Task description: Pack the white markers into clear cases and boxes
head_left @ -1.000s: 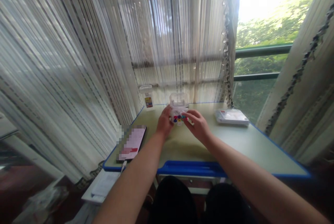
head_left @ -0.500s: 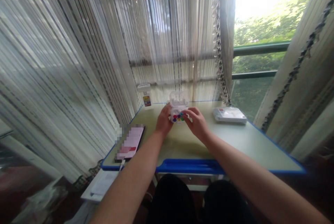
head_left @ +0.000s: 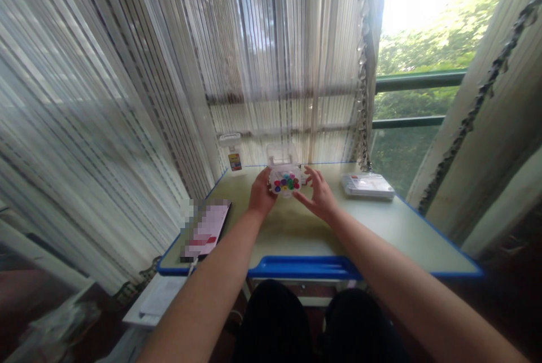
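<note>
A smooth, pale desk (head_left: 423, 239) edged in blue, two bare hands at an open clear box.
Beyond the desk's moulded blue trough (head_left: 309, 265), the left hand (head_left: 261, 192) grips the left side of the clear box (head_left: 288, 195), which sits mid-desk; whether it rests there or is lifted, I cannot tell. The right hand (head_left: 322, 198) is spread at the box's right side, fingers parted, seemingly holding nothing; thumb contact is unclear. Inside lie small, rounded, bright pieces (head_left: 290, 183); the see-through lid (head_left: 283, 154) stands raised behind. The step looks like handling these pieces; any further reach would call for a fine pinch and a steady box. Farther back hangs a sheer, striped curtain (head_left: 271, 97).
</note>
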`<state>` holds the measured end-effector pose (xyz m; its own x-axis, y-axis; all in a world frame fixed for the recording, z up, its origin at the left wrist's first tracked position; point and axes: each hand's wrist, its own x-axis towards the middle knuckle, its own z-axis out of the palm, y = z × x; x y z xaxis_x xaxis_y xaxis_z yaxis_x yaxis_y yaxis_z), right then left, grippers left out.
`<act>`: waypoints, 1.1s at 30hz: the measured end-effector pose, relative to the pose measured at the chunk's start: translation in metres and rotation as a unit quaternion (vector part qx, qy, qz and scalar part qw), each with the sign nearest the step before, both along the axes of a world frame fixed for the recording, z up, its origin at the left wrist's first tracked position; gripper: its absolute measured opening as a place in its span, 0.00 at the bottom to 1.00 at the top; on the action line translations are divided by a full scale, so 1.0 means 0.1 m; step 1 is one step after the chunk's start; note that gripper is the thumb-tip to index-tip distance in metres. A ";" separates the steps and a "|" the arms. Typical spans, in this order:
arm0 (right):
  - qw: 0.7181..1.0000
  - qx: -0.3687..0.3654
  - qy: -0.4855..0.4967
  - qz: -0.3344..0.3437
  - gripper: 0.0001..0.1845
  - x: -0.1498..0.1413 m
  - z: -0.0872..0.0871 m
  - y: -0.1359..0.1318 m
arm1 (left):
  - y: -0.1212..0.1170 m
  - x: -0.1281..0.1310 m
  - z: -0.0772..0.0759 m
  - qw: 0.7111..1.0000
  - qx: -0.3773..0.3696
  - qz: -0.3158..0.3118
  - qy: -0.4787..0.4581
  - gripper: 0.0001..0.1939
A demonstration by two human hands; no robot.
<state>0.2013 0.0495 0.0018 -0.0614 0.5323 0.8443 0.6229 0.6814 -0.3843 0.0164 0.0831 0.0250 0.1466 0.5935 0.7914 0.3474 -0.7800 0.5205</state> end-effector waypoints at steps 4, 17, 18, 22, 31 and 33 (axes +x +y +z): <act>0.996 -0.048 -0.068 0.028 0.55 0.04 -0.17 0.18 | -0.02 0.01 0.06 0.999 0.001 0.013 -0.032 0.20; 1.000 -0.025 0.008 -0.005 0.49 0.02 -0.09 0.15 | -0.05 0.07 0.00 0.995 0.002 0.004 0.097 0.21; 0.999 -0.031 0.009 -0.005 0.48 0.02 -0.08 0.14 | -0.04 0.07 -0.01 0.996 0.000 -0.006 0.093 0.22; 0.999 -0.046 0.011 -0.002 0.47 0.03 -0.05 0.12 | -0.03 0.08 0.01 0.996 0.020 -0.030 0.080 0.24; 1.000 0.002 0.014 0.011 0.36 -0.01 0.08 0.02 | -0.14 0.10 0.12 0.975 -0.102 -0.192 -0.038 0.37; 1.000 0.014 0.003 0.008 0.32 -0.03 0.10 0.00 | -0.15 0.10 0.13 0.957 -0.158 -0.234 -0.070 0.40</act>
